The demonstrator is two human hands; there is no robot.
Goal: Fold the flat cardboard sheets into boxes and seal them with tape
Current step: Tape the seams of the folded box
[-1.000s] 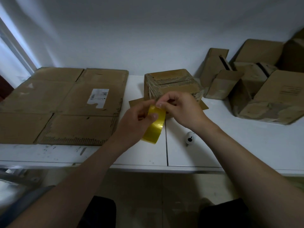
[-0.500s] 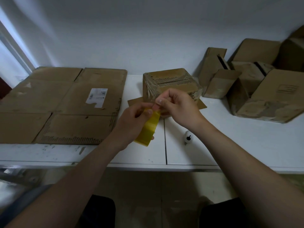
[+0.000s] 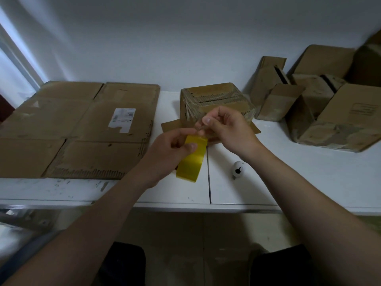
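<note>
My left hand [image 3: 168, 154] grips a yellow roll of tape [image 3: 192, 159] over the middle of the white table [image 3: 288, 182], thumb on its outer face. My right hand [image 3: 225, 129] pinches the clear free end of the tape just above the roll. Right behind my hands stands a small folded cardboard box [image 3: 214, 100] on a loose flap of cardboard. A large flat cardboard sheet [image 3: 82, 129] with a white label lies on the left of the table.
A heap of folded and half-open boxes [image 3: 321, 108] fills the back right of the table. A small white object with a black mark [image 3: 238, 170] lies near the front edge. A white wall rises behind the table.
My right hand has drawn up and away from the roll, pulling a short length of tape free. My left hand has lowered the roll slightly.
</note>
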